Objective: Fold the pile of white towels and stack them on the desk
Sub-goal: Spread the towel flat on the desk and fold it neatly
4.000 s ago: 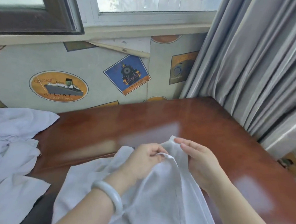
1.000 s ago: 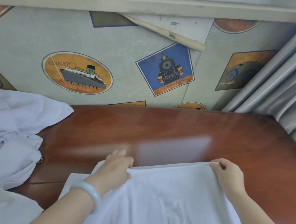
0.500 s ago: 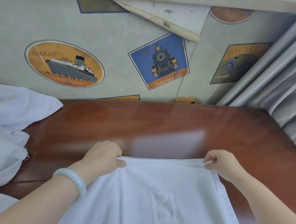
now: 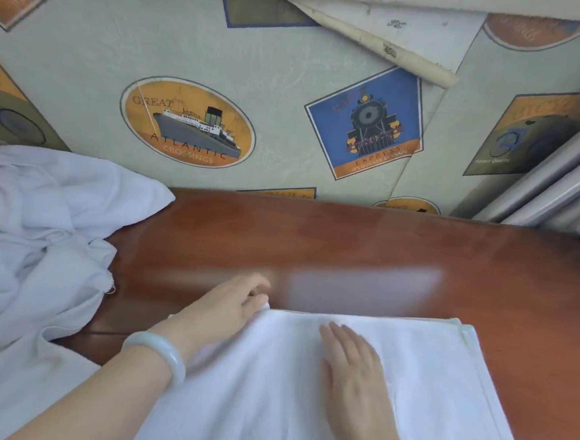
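The white towel (image 4: 435,384) lies flat in front of you on the near part of the reddish-brown desk (image 4: 383,247), its far edge running straight across, with doubled layers showing along the right side and at the far right corner. It runs off the bottom of the view, so you can't tell how far it reaches toward you.

Your right hand (image 4: 353,372) is flat on top of it, palm down, fingers together and stretched toward the far edge, just left of the towel's middle. Nothing pinched there, just pressing on the cloth.

Your left hand (image 4: 227,308) is at the far left corner of the towel, fingers curled, and the corner looks caught between thumb and fingertips, right where cloth meets bare wood. The hand is a little blurred, so the grip itself is hard to read. There's a pale jade-coloured bangle (image 4: 159,351) on that wrist, sitting over the towel's left edge.

Off to your left, the crumpled pile of white towels (image 4: 36,246) spills over the left end of the desk, near the flat towel but apart from it. Behind the desk, the wallpaper (image 4: 86,68) shows an ocean liner badge (image 4: 187,122) and a blue locomotive label (image 4: 365,122), with a strip of wallpaper peeling (image 4: 380,44) above. Grey curtain folds (image 4: 565,191) hang at the far right.
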The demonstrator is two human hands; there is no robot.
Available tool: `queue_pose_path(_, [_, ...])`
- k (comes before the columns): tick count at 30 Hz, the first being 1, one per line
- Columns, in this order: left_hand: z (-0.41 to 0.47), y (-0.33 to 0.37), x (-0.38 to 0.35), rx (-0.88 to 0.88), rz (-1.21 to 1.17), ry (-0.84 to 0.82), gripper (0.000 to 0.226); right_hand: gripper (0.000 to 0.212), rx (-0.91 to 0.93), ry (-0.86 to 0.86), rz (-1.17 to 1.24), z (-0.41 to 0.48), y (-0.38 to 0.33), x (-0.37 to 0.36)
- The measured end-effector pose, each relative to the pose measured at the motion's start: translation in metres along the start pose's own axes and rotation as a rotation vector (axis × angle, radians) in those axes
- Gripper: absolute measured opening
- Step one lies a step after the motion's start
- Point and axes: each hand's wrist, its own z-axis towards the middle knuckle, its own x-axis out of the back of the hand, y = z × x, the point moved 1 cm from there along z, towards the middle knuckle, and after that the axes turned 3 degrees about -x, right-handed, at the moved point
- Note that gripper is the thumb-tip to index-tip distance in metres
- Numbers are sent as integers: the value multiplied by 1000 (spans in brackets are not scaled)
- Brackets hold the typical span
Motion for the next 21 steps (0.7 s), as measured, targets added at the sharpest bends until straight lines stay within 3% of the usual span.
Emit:
queue_pose_path(2, [-18, -19, 16, 86, 70, 78, 17, 51, 7, -117, -45, -7, -9, -27])
queue_pose_path(6, [-66, -55, 21, 198, 305, -11, 24, 61, 25, -155, -105, -9, -3, -28])
queue_pose_path(8, [-91, -65, 5, 205, 356, 97, 29, 63, 16, -181, -96, -10, -2, -24])
queue_pose_path(10, [-114, -69, -8, 171, 205, 263, 37, 62, 1, -203, -108, -13, 0, -19])
queue_pose_path(12, [-135, -72, -16, 138, 91, 298, 19, 62, 14, -214, -140, -26, 4, -14])
queue_pose_path(14, [-156, -64, -20, 77, -31, 204, 20, 62, 50, -224, -151, -45, 14, -5])
queue_pose_path(17, [-185, -37, -15, 15, -477, -18, 18, 60, 118, -228, -133, -70, 23, 10])
queue_pose_path(19, [-192, -22, -13, 72, -773, -131, 29, 60, 92, -238, -122, -74, 23, 14])
queue_pose_path(21, [-186, -17, -12, 213, -966, -108, 46, 63, -29, -238, -106, -65, 17, 10])
